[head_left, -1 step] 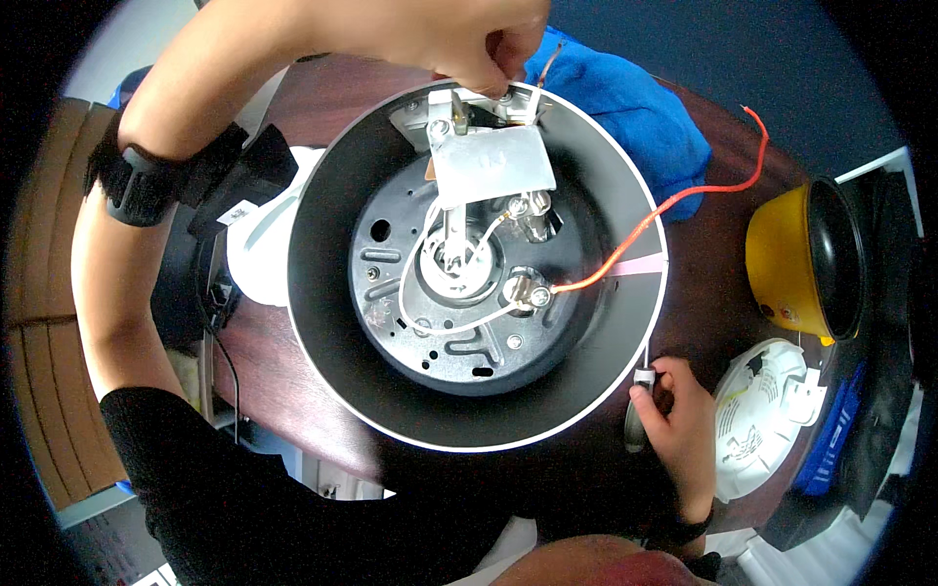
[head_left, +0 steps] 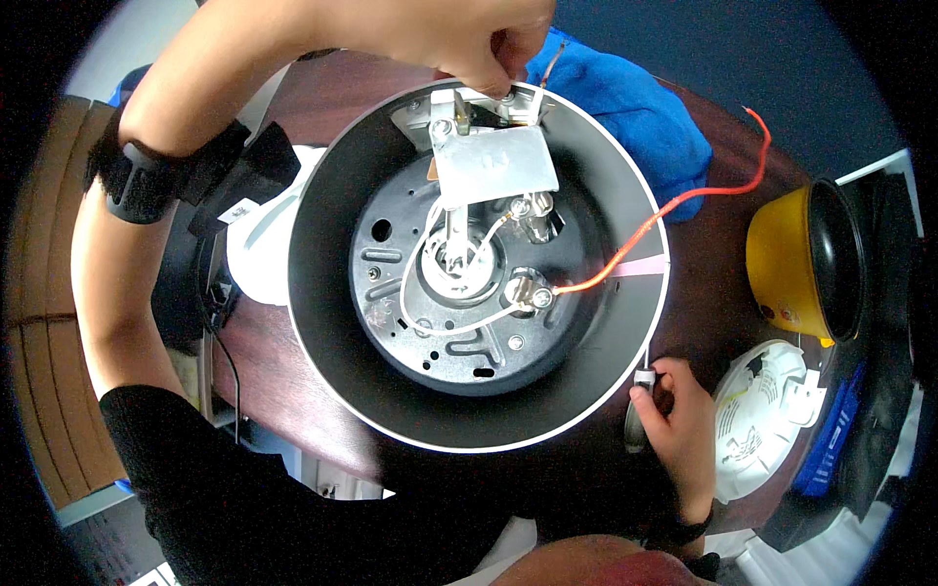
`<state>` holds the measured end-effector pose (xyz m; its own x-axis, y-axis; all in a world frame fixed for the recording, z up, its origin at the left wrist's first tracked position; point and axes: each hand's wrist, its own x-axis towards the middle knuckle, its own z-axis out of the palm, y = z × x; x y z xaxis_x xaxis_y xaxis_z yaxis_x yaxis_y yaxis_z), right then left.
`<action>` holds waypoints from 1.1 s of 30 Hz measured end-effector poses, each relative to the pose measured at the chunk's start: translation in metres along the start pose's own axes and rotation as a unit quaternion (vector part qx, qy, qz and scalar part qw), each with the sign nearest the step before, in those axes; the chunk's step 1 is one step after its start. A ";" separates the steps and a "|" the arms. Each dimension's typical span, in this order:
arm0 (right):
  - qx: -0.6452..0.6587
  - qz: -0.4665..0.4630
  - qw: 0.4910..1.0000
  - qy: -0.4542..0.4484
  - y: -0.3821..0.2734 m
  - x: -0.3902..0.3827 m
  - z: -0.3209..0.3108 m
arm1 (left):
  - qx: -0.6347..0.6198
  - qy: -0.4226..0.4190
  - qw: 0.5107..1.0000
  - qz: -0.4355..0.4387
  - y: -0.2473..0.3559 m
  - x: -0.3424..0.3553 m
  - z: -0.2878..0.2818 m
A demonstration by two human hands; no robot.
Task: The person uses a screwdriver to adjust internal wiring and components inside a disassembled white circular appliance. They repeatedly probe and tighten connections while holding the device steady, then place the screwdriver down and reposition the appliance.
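A rice cooker's outer shell (head_left: pixel 330 352) stands open-topped before me, its dark inner wall ringed by a white rim. Inside, a black metal base (head_left: pixel 396 283) carries screws, terminals and a round central part. A silver plate (head_left: pixel 498 166) and bracket sit by the far wall. My left hand (head_left: pixel 479 44) is closed at the far rim, thumb against its edge; the other fingertips are hidden. From a terminal an orange-red wire (head_left: pixel 630 239) runs out over the right rim. My right hand (head_left: pixel 679 415) grips a screwdriver (head_left: pixel 635 430) beside the shell's near right side, shaft pointing away.
A blue cloth (head_left: pixel 635 117) lies behind the shell. At right are a yellow pot (head_left: pixel 782 259) with a dark inside, a white vented plastic cover (head_left: pixel 762 420) and a blue packet (head_left: pixel 829 430). A white curved piece (head_left: pixel 259 244) lies at left on the brown table (head_left: pixel 283 381).
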<state>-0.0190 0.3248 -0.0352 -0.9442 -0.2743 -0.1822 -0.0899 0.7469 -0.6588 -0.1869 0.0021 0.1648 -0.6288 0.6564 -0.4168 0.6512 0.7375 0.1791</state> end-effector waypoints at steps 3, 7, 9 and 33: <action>0.022 0.032 0.999 -0.002 -0.003 -0.003 -0.001 | 0.022 0.004 0.999 0.032 0.006 0.002 -0.003; 0.019 0.027 0.999 -0.024 -0.004 -0.002 -0.005 | -0.008 -0.026 0.998 -0.063 0.021 -0.004 -0.004; 0.020 0.037 0.999 -0.023 -0.007 -0.002 -0.006 | -0.077 -0.011 0.997 0.015 0.007 -0.010 -0.003; -0.010 -0.011 0.999 -0.047 0.000 -0.007 -0.001 | -0.538 0.222 0.811 -0.049 0.017 -0.091 0.088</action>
<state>-0.0125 0.3273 -0.0335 -0.9077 -0.3465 -0.2365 -0.1181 0.7520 -0.6485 -0.0814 -0.0589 0.1273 -0.9018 0.4027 -0.1569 -0.0098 0.3439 0.9390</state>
